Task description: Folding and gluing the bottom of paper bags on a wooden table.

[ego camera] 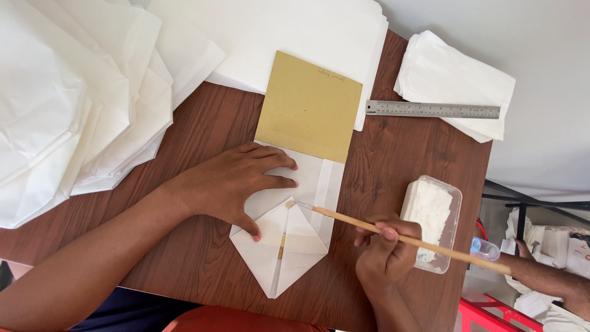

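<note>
On the dark brown wooden surface (203, 258), near its middle, lies a white paper sheet folded to a point at its near end (289, 237), with a tan rectangular cardboard template (309, 104) lying across its far part. The left hand (236, 184) presses flat on the folded paper, its fingers (276, 165) spread open and laid across the sheet, the thumb resting on the left flap of the fold. The right hand (386, 252) is at the near right, its fingers closed around a long thin wooden-handled brush (393, 233); the brush tip touches the paper at the top of the triangular fold, just beside the left hand's fingertips. Just right of the right hand stands a clear plastic tub of white paste (430, 215), touching the brush handle's line as seen from above. Farther off on the right, a steel ruler (432, 110) lies partly on the surface and partly on a small stack of white paper bags (458, 80). A broad pile of white paper sheets (74, 92) covers the far left, and another flat stack of white sheets (276, 31) lies at the far middle under the cardboard's far edge. At the near right edge, another person's arm (541, 273) shows below the surface level.
</note>
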